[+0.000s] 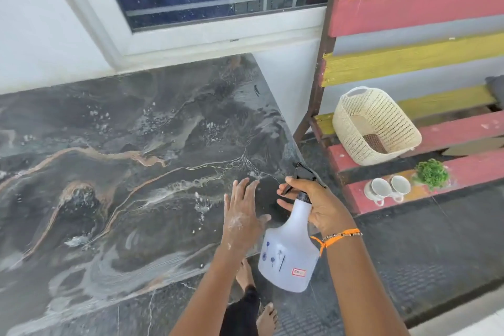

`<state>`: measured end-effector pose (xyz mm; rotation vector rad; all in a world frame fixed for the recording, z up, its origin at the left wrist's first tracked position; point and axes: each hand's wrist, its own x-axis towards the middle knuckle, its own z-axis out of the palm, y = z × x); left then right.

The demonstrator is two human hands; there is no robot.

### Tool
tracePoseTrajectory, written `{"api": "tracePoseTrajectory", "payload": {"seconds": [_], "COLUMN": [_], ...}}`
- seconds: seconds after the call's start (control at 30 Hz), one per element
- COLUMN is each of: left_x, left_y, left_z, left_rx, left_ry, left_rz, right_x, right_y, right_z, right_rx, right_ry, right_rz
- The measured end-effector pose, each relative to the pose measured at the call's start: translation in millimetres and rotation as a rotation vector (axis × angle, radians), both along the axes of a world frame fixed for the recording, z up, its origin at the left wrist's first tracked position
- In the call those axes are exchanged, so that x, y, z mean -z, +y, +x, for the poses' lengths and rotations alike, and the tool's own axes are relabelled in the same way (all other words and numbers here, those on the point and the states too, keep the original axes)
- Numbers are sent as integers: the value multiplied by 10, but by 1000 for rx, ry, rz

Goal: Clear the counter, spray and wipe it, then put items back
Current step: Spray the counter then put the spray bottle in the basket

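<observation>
From the head view, the counter (114, 161) carries nothing — the clearing looks done. Its dark marbled top is wet with droplets and pale soapy streaks, thickest toward the middle and the front edge, so I judge the spraying is well under way or nearly finished. No cloth shows anywhere, so wiping seems not yet begun, and putting things back is still to come.

The removed items sit on the painted bench (425, 128) to the right of the counter: a woven basket (381, 120) tipped on its side, two white cups (387, 188) lying on theirs, and a small green plant (432, 173) just beside the cups.

The spray bottle (289, 251) hangs in the air off the counter's right front corner, nozzle aimed back over the top. The right hand (313, 204) is wrapped round its neck, a finger on the black trigger. The left hand (244, 213) is spread flat with straight fingers at the right edge of the counter, just beside the bottle's neck, holding nothing; white foam clings to its back. Whether it presses on the stone or hovers — I cannot tell.
</observation>
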<state>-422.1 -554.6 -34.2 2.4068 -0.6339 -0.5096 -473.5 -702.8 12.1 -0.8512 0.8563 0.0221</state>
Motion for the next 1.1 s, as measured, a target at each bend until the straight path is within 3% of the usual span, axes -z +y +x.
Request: {"api": "tracePoseTrajectory", "payload": {"seconds": [0.27, 0.47, 0.63, 0.83, 0.97, 1.1], "left_x": [40, 107, 76, -96, -145, -140], "left_y": [-474, -586, -732, -1263, -1786, -2410], "left_z": [866, 963, 931, 924, 768, 542], "left_rx": [-128, -124, -151, -77, 63, 99], "left_ry": [30, 52, 62, 127, 249, 317], "left_rz": [-32, 67, 128, -94, -239, -269], "right_x": [17, 112, 59, -135, -240, -201], "right_y": [-300, -480, -700, -1253, -1736, -2303], "right_z": [958, 1281, 1264, 1008, 798, 624], "right_rx": [-85, -9, -17, 85, 157, 221], "right_ry": [117, 213, 169, 43, -53, -57], "right_rz": [-44, 7, 18, -23, -168, -524]}}
